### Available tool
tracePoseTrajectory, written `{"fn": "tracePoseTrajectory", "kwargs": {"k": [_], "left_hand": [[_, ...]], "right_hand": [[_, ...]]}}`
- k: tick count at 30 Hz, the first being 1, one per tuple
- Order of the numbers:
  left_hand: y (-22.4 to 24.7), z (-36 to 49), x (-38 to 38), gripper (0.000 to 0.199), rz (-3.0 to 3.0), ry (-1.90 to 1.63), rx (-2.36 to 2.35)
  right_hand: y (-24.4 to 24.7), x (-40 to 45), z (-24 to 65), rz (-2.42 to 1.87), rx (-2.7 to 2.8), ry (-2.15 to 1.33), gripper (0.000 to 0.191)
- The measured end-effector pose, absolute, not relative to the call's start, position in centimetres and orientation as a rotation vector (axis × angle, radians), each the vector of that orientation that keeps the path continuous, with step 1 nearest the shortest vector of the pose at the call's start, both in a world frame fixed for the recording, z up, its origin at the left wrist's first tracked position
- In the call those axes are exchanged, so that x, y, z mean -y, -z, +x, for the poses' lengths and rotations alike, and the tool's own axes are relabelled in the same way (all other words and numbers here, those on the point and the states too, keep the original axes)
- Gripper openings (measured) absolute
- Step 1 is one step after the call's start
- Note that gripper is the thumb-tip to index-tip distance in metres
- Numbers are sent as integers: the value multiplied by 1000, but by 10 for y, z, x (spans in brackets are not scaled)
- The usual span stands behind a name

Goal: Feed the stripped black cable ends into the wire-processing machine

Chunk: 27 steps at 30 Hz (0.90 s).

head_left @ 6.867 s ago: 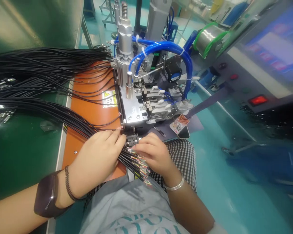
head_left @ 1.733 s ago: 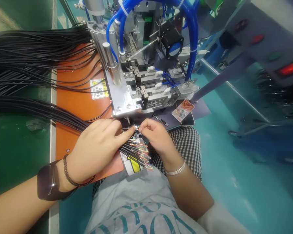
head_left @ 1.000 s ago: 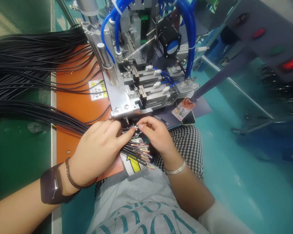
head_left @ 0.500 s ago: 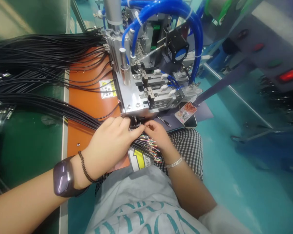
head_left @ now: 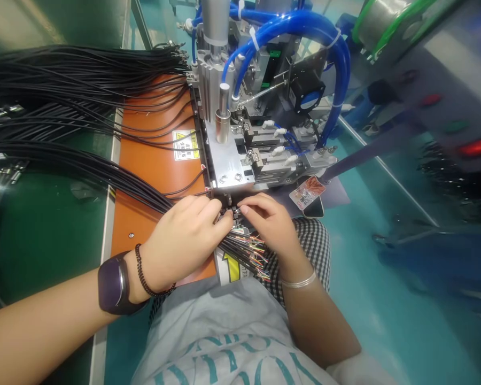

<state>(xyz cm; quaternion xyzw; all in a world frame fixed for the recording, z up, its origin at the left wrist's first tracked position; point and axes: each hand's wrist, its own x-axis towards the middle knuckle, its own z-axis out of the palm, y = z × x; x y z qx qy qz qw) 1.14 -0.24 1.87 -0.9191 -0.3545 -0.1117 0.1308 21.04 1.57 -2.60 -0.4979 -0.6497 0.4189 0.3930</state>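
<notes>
My left hand [head_left: 188,230] lies curled over a bundle of black cables [head_left: 144,187], its thumb against the index finger at the machine's front edge. Beyond its fingers the cable ends [head_left: 250,248] fan out with thin coloured wires bared. My right hand [head_left: 270,219] has thumb and index tip brought together beside a small metal fixture [head_left: 235,214] under the machine [head_left: 228,166]. Whatever lies between those two fingertips is too small to make out. Both hands almost meet at this fixture.
An orange plate [head_left: 156,176] with a warning label [head_left: 186,145] carries more black cables [head_left: 84,75] running into the machine's left side. Blue air hoses [head_left: 340,69] arch above. At the right are a phone [head_left: 313,206], a wire spool [head_left: 385,21] and a control box with a lit red switch [head_left: 479,147].
The view has shifted slightly, so the machine sits further right. My right hand has turned with its fingers stretched more toward the fixture; my left hand still holds the cable bundle.
</notes>
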Motion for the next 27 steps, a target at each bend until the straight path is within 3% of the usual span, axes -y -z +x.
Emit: {"fn": "tracePoseTrajectory", "kwargs": {"k": [14, 27], "left_hand": [[-22, 11, 6, 19, -2693, 291, 1025], [-29, 12, 16, 18, -2730, 175, 1190]], "right_hand": [[25, -12, 205, -1412, 1654, -982, 9], [21, -17, 202, -1524, 1429, -1412, 12]]}}
